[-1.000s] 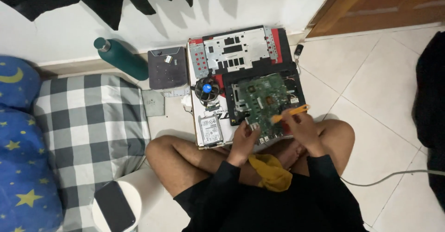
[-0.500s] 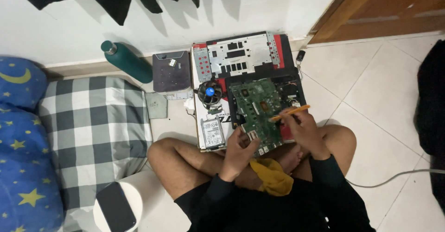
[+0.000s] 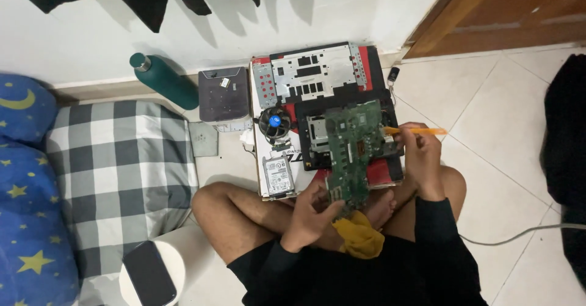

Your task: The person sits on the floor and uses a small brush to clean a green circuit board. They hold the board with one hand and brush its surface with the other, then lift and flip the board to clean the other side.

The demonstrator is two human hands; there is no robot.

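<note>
Near the middle of the frame we hold a green circuit board tilted up over the opened laptop chassis, which lies on the floor against the white wall at the upper centre. Our left hand, at the lower centre, is closed on the board's lower edge, fingers curled around it. Our right hand, just right of the board, is closed around a yellow-handled screwdriver, whose shaft points left and meets the board's right edge. The chassis shows a grey and red inner panel at its far side and a dark tray nearer us. Just left of the board sit a round cooling fan with a blue centre and, below it, a silver hard drive. Farther left, a dark grey box stands by the wall, with a teal bottle lying tilted beside it. A grey checked pillow fills the left-centre, and a blue star-patterned cushion runs along the left edge. At the lower left a dark phone lies on a white round stool. A yellow cloth rests in our lap, between our crossed legs.
</note>
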